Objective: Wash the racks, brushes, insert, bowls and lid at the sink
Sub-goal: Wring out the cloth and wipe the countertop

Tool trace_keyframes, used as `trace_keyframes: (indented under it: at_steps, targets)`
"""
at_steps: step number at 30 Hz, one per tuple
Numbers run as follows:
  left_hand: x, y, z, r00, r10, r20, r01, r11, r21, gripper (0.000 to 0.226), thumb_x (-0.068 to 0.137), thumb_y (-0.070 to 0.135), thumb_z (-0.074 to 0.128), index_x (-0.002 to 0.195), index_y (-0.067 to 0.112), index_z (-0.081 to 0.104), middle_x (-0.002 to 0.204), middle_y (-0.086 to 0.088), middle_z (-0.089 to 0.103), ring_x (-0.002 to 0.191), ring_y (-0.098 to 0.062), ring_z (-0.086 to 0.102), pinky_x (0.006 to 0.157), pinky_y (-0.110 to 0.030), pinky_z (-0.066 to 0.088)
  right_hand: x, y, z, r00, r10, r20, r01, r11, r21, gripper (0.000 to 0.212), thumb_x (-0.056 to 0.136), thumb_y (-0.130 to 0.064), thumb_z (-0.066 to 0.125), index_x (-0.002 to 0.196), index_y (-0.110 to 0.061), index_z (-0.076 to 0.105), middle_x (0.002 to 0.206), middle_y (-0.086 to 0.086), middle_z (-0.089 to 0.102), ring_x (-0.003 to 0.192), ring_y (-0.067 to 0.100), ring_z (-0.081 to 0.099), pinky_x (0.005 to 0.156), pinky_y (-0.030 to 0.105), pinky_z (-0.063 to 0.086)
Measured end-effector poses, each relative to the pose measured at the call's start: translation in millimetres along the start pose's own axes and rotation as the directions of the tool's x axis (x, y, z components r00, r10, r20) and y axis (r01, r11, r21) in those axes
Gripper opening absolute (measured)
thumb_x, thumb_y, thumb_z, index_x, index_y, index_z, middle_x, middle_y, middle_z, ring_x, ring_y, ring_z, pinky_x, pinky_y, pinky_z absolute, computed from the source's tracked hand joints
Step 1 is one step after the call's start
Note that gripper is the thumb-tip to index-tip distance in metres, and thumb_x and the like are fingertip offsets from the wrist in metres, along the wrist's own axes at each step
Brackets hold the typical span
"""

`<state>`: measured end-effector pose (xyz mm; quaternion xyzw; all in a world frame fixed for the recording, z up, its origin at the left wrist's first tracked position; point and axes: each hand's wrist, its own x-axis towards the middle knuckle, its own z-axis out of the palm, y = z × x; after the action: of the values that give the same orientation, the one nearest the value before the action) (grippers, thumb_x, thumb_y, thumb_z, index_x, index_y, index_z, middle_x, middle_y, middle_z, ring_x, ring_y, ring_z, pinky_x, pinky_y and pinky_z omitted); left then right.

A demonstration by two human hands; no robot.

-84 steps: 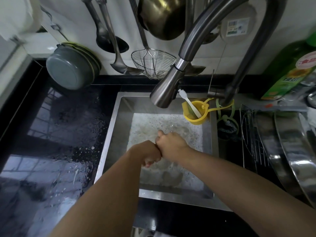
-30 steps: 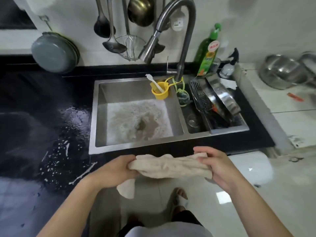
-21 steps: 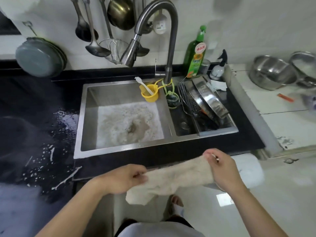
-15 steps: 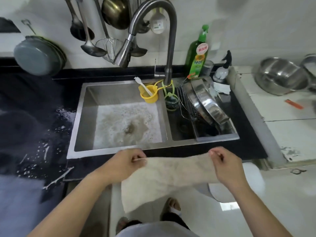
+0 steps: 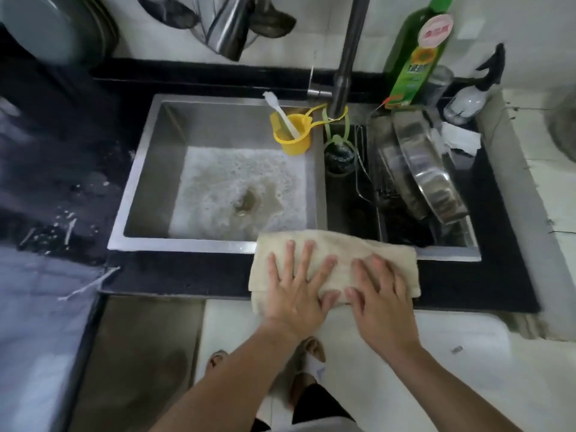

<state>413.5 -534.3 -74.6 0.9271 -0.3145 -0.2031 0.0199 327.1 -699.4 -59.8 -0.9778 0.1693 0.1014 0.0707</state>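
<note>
I have both hands laid flat on a folded beige terry cloth (image 5: 336, 260) that lies across the front rim of the stainless steel double sink (image 5: 146, 169), just below the middle of the frame. My left hand (image 5: 296, 288) presses the cloth with its fingers straight and spread wide, and my right hand (image 5: 378, 291) lies just beside it, fingers likewise straight and spread, thumb tips nearly meeting. The cloth spans the sink rim and the black countertop (image 5: 174, 275), its near edge hanging over the counter's front. In the left basin, at the centre of the frame, white foam and murky water (image 5: 237, 191) surround the drain. A yellow plastic cup (image 5: 293, 138) holding a white brush (image 5: 280, 115) hangs against the basin's back right corner, looped to the grey metal tap stem (image 5: 343, 73). In the right basin, at the right of the frame, shiny steel bowls (image 5: 430, 179) stand tilted on edge beside a wire rack (image 5: 364, 169). A green bottle of dish soap (image 5: 417, 54) stands at the upper right, a small spray bottle (image 5: 470, 95) near it. At the upper left, grey-green plates (image 5: 56, 29) lean against the wall.
</note>
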Motion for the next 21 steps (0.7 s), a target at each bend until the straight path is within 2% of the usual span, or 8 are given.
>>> trace_keyframes:
  at_steps: [3,7,11,13,15,18,20,21]
  targets:
    - [-22.2,-43.2,-3.7,1.0,-0.01,0.013,0.01,1.0,0.005,0.066,0.101,0.072,0.006,0.153,0.051,-0.029,0.158,0.005,-0.048,0.144,-0.031,-0.047,0.115,-0.068,-0.025,-10.2,-42.2,1.3,0.999,-0.011,0.049,0.012,1.0,-0.012,0.063,0.096,-0.055,0.034,0.15,-0.023,0.046,0.154,0.012,0.035,0.135,0.042,0.036,0.104,0.057,0.037]
    - [-64.9,-171.1,-0.3,0.986,-0.167,0.0,0.167,0.985,0.031,0.066,0.1,0.073,0.008,0.155,0.054,-0.022,0.162,0.007,-0.041,0.148,-0.032,-0.04,0.118,-0.067,-0.019,20.6,-143.7,6.3,0.963,-0.255,0.092,0.258,0.966,-0.023,0.064,0.09,-0.062,0.037,0.142,-0.031,0.056,0.145,0.006,0.046,0.119,0.036,0.045,0.093,0.054,0.044]
    - [-127.3,-314.8,-10.6,0.937,-0.348,0.029,0.348,0.937,0.03,0.072,0.084,0.081,-0.02,0.15,0.053,-0.032,0.159,0.006,-0.04,0.152,-0.036,-0.029,0.122,-0.065,-0.011,41.0,-289.9,10.7,0.866,-0.468,0.177,0.47,0.882,0.035,0.064,0.093,-0.066,0.03,0.149,-0.039,0.043,0.153,0.0,0.034,0.128,0.032,0.034,0.105,0.051,0.034]
    - [-165.1,-361.4,-14.8,0.912,-0.4,0.089,0.398,0.916,0.047,0.074,0.071,0.083,-0.03,0.138,0.054,-0.044,0.15,0.008,-0.049,0.149,-0.03,-0.034,0.123,-0.06,-0.014,43.5,-353.8,11.2,0.798,-0.548,0.251,0.551,0.832,0.066,0.063,0.096,-0.064,0.031,0.154,-0.04,0.032,0.158,0.0,0.022,0.134,0.033,0.025,0.111,0.05,0.023]
    - [-212.5,-396.5,-5.7,0.882,-0.458,0.113,0.456,0.889,0.04,0.074,0.065,0.085,-0.035,0.134,0.058,-0.047,0.151,0.009,-0.048,0.149,-0.029,-0.031,0.123,-0.057,-0.012,40.2,-401.8,10.4,0.718,-0.627,0.304,0.627,0.771,0.11,0.06,0.098,-0.061,0.028,0.153,-0.037,0.03,0.155,0.0,0.021,0.134,0.034,0.025,0.113,0.051,0.022]
    - [-282.0,-412.8,8.2,0.81,-0.584,0.056,0.586,0.809,-0.036,0.065,0.094,0.079,-0.003,0.155,0.06,-0.015,0.168,0.002,-0.013,0.157,-0.043,0.011,0.12,-0.055,0.003,24.2,-448.9,15.7,0.631,-0.696,0.343,0.684,0.707,0.177,0.06,0.099,-0.057,0.022,0.154,-0.034,0.025,0.147,0.0,0.031,0.128,0.03,0.032,0.113,0.046,0.028]
    - [-295.0,-399.3,4.4,0.737,-0.666,0.117,0.676,0.724,-0.138,0.059,0.102,0.068,0.011,0.159,0.055,0.003,0.171,-0.004,-0.005,0.157,-0.044,0.014,0.123,-0.055,0.004,13.6,-471.6,25.6,0.653,-0.677,0.341,0.669,0.726,0.161,0.06,0.1,-0.055,0.021,0.155,-0.033,0.026,0.142,0.001,0.036,0.124,0.027,0.034,0.111,0.043,0.032]
    - [-287.7,-389.8,1.6,0.673,-0.72,0.171,0.739,0.642,-0.203,0.065,0.1,0.067,0.008,0.162,0.049,0.007,0.173,-0.009,-0.002,0.158,-0.042,0.01,0.126,-0.054,0.005,9.9,-480.5,29.3,0.687,-0.657,0.31,0.658,0.744,0.12,0.06,0.1,-0.056,0.023,0.155,-0.032,0.03,0.14,0.002,0.039,0.122,0.027,0.037,0.109,0.043,0.035]
